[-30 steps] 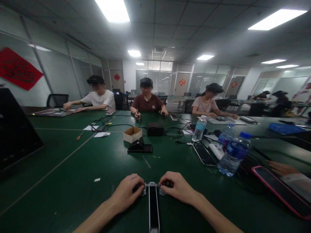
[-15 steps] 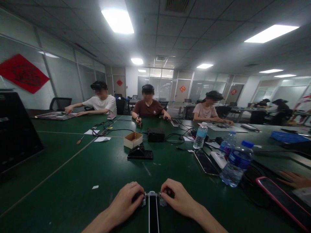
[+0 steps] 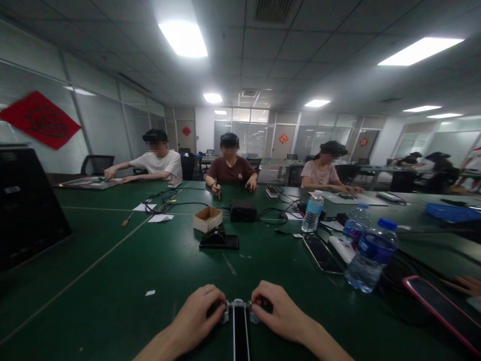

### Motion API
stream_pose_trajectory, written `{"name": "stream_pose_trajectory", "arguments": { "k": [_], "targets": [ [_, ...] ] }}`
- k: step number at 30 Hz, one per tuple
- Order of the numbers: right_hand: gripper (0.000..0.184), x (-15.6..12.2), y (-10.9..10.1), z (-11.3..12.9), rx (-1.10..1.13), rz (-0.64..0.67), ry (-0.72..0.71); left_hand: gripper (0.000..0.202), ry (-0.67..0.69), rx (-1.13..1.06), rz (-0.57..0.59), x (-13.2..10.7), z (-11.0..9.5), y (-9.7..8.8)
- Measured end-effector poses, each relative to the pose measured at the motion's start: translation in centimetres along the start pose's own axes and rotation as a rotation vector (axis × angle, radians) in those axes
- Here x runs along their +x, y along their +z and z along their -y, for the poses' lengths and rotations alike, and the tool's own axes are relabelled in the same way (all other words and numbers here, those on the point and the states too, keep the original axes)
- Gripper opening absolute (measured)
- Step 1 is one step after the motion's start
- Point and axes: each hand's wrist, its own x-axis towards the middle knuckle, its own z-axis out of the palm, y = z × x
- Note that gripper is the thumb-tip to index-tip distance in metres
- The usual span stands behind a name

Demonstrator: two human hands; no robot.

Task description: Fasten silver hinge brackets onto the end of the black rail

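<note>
- Slim bar (image 3: 241, 333) is flanked by left hand (image 3: 205, 313), right hand (image 3: 276, 311); fingers curled nearly closed, hold can't be told
- Green table (image 3: 112, 286) is strewn with cables (image 3: 164, 200)
- Room (image 3: 205, 128) is lit by ceiling panels (image 3: 183, 39)

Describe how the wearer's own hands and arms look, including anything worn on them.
The left hand is ungloved, with a thin, light-coloured ring on one finger. The right hand is ungloved too, and no ring shows on it. The left forearm and right forearm are bare as far as they show: no sleeve, watch, bracelet or cable.
</note>
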Motion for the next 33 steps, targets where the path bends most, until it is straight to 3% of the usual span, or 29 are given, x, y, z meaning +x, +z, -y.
{"name": "stream_pose_trajectory", "arguments": {
  "k": [26,29,33],
  "targets": [
    [0.016,0.2,-0.2,0.5,-0.035,0.011,0.0,0.015,-0.027,-0.003,0.009,-0.1,-0.4,-0.2],
    [0.018,0.4,-0.5,-0.9,-0.061,-0.041,0.034,0.014,-0.032,0.005,0.01,-0.1,-0.3,-0.2],
    [0.022,0.9,-1.5,-5.2,-0.198,-0.175,0.208,0.014,-0.026,-0.001,0.017,-0.2,-0.1,-0.1]
  ]
}}
